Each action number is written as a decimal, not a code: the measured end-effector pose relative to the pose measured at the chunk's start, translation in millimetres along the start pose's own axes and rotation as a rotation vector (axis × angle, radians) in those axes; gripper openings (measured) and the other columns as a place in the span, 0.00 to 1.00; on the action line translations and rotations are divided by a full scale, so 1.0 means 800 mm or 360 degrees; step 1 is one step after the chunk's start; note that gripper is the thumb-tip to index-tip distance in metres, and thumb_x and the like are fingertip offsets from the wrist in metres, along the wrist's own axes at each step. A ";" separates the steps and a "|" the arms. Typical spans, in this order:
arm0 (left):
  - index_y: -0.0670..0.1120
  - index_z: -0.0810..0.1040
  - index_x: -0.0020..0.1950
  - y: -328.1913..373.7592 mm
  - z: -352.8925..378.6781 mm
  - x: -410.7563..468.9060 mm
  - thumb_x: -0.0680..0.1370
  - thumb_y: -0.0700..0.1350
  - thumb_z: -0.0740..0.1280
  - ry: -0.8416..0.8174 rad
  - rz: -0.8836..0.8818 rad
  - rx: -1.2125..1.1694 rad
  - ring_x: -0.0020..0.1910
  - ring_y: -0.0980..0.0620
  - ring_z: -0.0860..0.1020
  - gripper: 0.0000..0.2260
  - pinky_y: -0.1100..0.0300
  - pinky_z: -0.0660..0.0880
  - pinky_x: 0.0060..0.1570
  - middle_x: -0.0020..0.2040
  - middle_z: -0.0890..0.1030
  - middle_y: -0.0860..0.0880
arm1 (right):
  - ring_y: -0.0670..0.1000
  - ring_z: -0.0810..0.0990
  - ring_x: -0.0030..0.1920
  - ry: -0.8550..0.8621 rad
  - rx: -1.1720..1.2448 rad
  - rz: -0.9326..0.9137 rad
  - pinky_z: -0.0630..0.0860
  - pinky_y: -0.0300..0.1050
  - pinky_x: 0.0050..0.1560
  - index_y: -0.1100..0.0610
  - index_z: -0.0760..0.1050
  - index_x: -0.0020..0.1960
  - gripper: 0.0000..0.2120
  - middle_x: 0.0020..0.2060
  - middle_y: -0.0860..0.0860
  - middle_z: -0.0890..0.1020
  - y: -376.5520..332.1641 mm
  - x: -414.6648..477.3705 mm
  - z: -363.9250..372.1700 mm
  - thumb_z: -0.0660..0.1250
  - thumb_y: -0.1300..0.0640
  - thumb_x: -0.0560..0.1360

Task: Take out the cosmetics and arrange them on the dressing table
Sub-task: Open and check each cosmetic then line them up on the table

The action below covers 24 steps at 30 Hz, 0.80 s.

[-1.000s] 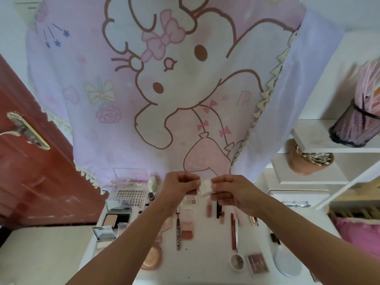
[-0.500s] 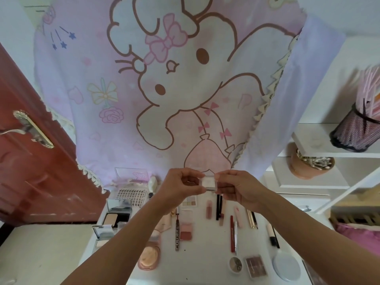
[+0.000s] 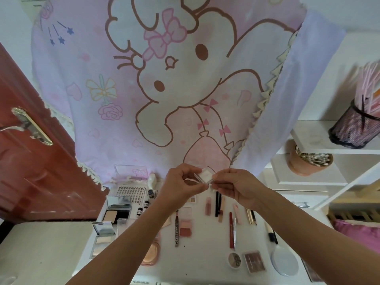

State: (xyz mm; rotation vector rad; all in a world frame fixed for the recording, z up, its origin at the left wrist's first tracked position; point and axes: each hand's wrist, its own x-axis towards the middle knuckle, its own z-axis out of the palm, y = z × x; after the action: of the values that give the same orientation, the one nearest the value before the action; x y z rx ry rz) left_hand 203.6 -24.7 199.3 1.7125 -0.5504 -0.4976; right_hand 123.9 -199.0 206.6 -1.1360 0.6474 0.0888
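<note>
Both my hands hold a small clear square compact (image 3: 204,175) with a white pan, above the back of the white dressing table (image 3: 205,251). My left hand (image 3: 181,185) pinches its left side and my right hand (image 3: 233,187) pinches its right side. The compact's clear lid stands tilted open. Below lie several cosmetics: a blush palette (image 3: 185,228), a pink tube (image 3: 208,206), black pencils (image 3: 218,203), a red pencil (image 3: 231,230), a powder compact (image 3: 116,215) and a round peach case (image 3: 151,254).
A pink cartoon cloth (image 3: 164,79) hangs behind the table. A red door (image 3: 30,161) stands at the left. White shelves (image 3: 320,140) at the right carry a mesh cup (image 3: 356,128) and a pink jar of cotton swabs (image 3: 306,161). A round blue mirror (image 3: 284,262) lies at front right.
Both hands have lifted the compact slightly up and away from the table. Its clear lid has swung open, showing the white pan.
</note>
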 end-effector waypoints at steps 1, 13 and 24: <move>0.43 0.80 0.55 0.000 0.000 -0.001 0.68 0.36 0.78 0.0005 0.0025 0.0040 0.41 0.50 0.85 0.18 0.56 0.82 0.46 0.47 0.83 0.44 | 0.53 0.85 0.39 -0.0006 -0.0023 0.0004 0.82 0.39 0.37 0.65 0.79 0.49 0.08 0.43 0.62 0.85 -0.001 -0.001 0.000 0.74 0.66 0.71; 0.39 0.80 0.57 0.002 -0.008 0.000 0.72 0.32 0.72 0.0004 -0.0074 -0.0204 0.44 0.49 0.84 0.15 0.59 0.80 0.45 0.47 0.85 0.44 | 0.52 0.81 0.33 -0.0060 -0.0040 0.0029 0.81 0.40 0.34 0.62 0.79 0.55 0.11 0.39 0.59 0.82 -0.007 0.003 0.004 0.71 0.68 0.73; 0.39 0.81 0.55 0.004 -0.022 0.005 0.69 0.34 0.75 0.0024 -0.0196 -0.0446 0.46 0.44 0.83 0.15 0.61 0.79 0.44 0.48 0.84 0.37 | 0.53 0.84 0.49 -0.0216 -0.0623 -0.0435 0.82 0.45 0.48 0.58 0.81 0.58 0.15 0.48 0.54 0.86 -0.014 -0.001 0.004 0.74 0.62 0.72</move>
State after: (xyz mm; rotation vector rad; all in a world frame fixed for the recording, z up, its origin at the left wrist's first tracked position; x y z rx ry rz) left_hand 217.5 -14.0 205.6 1.4858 -0.3472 -0.6190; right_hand 129.0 -201.1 217.2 -1.5721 0.3551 0.0593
